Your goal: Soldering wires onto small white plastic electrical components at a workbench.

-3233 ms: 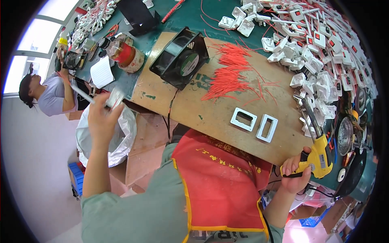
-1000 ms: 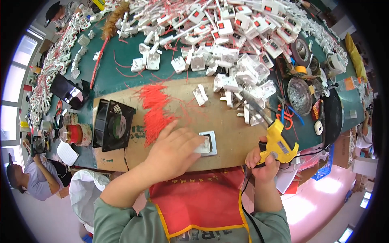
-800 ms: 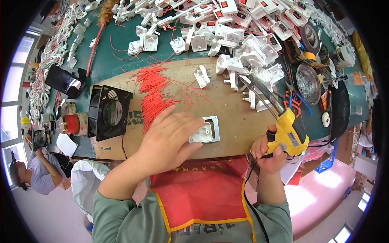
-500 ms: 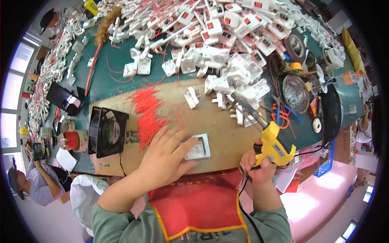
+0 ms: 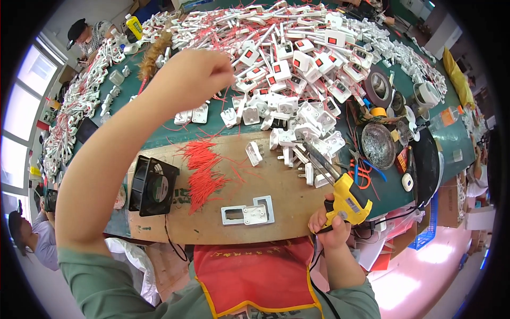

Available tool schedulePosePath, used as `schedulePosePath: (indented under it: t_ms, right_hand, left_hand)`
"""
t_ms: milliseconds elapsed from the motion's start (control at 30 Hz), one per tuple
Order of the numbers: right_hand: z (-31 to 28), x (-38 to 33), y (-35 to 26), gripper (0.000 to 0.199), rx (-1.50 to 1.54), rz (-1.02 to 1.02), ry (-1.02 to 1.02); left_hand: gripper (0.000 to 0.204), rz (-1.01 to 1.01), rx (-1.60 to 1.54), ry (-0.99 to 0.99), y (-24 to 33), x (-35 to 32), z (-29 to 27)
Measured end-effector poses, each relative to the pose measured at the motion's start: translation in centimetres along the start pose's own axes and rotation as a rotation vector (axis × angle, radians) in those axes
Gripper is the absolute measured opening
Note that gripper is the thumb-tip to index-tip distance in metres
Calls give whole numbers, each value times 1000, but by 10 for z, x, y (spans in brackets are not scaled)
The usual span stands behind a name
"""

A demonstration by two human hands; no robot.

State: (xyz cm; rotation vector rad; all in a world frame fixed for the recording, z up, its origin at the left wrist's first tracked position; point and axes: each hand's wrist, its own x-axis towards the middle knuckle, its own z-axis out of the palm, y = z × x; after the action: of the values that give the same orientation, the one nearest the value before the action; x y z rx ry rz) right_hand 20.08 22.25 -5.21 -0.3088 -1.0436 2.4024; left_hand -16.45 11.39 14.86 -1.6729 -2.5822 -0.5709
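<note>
My right hand (image 5: 330,226) is closed around the grip of a yellow soldering gun (image 5: 348,202), whose long metal tip points away and to the left. My left hand (image 5: 196,80) reaches across the table to the near left side of the heap, its fingers curled in; whatever they hold is hidden. On the brown board in front of me lies a grey-blue metal frame (image 5: 239,220) with a white plastic housing (image 5: 255,214) set in its middle. A bundle of short red wires (image 5: 204,178) sits beyond it, and a white plug part (image 5: 254,153) rests to the right of the wires.
A black fan (image 5: 154,186) stands at the board's left. White housings with red switches (image 5: 319,64) are heaped at the back. To the right are red-handled pliers (image 5: 361,175), a round metal dish (image 5: 378,145) and a tape roll (image 5: 378,85). Another person (image 5: 87,37) is at the far left.
My left hand has left the white housing and frame and swung far forward to the heap. The frame and housing are uncovered now. My right hand keeps the soldering gun.
</note>
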Motion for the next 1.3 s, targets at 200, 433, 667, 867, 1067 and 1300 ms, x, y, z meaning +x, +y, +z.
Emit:
schedulePosePath:
  t_ms: [200,433,667,867,1067,1300]
  right_hand:
    - [-2,2,3,69,-8,-5,-16]
    - [0,2,4,70,-53,-12,-21]
    - [-4,0,3,70,-38,-18,-22]
    - [0,2,3,70,-24,-2,-21]
    - [0,1,2,69,-20,7,-16]
    - [-2,1,3,70,-5,24,-17]
  left_hand:
    - [28,-251,-192,-3,-25,111,51]
    - [26,-299,-238,77,-36,151,105]
    - [39,-383,-427,97,-15,157,108]
    - [53,-384,-191,-38,-26,184,113]
    - [45,-560,-546,-70,-29,193,115]
    - [38,-387,-518,24,-35,190,124]
